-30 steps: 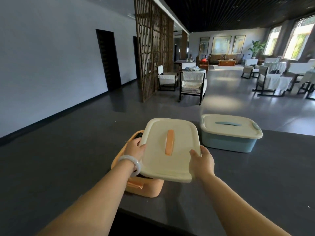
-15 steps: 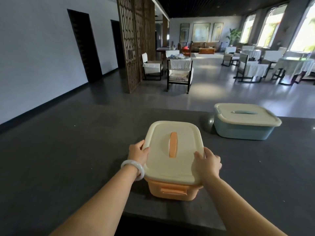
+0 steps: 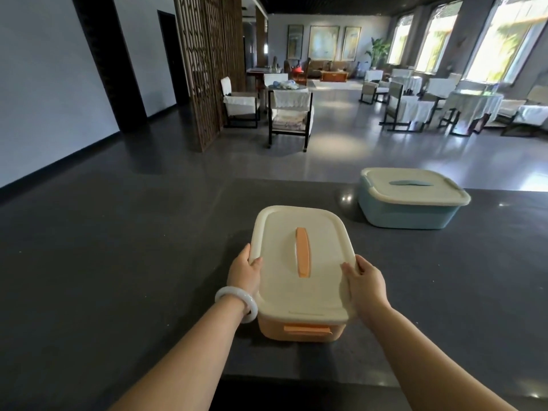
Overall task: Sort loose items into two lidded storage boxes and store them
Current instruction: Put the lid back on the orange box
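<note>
An orange storage box [image 3: 299,330] stands on the dark table [image 3: 444,277] right in front of me. Its cream lid [image 3: 296,262], with an orange handle down the middle, lies flat on the box. My left hand [image 3: 244,272] grips the lid's left edge, thumb on top. My right hand [image 3: 366,284] grips the right edge the same way. A blue box [image 3: 406,213] with its cream lid on stands further back on the right. The insides of both boxes are hidden.
The table's left edge runs just left of the orange box, and its near edge is below my forearms. Beyond the table lies an open grey floor with chairs [image 3: 289,114], a wooden lattice screen [image 3: 207,66] and covered tables at the right.
The lid was tilted and off to the right over the open orange box; it now sits flat and square on it. Both hands stayed on its sides.
</note>
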`<state>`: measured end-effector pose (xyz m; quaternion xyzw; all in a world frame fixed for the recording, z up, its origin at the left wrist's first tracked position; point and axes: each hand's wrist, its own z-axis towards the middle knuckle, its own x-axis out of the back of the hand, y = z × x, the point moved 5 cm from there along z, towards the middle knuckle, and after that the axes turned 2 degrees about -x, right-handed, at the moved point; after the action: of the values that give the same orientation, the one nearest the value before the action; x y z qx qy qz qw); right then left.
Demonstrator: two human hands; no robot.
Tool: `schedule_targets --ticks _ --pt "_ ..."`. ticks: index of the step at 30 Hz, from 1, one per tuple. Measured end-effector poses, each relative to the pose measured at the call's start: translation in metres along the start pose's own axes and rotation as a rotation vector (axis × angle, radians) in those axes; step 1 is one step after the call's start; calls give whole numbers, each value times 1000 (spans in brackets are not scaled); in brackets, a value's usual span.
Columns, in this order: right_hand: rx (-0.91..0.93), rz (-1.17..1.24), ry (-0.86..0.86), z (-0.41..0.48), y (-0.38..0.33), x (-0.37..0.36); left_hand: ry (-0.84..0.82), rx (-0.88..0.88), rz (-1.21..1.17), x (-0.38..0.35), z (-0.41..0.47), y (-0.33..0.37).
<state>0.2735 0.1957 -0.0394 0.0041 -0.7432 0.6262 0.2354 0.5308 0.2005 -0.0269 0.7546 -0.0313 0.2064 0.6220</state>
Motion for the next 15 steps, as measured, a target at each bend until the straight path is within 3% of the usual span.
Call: schedule_targets --ticks 15 --pt "3 58 -21 3 6 0 -42 67 -14 -6 -6 -8"
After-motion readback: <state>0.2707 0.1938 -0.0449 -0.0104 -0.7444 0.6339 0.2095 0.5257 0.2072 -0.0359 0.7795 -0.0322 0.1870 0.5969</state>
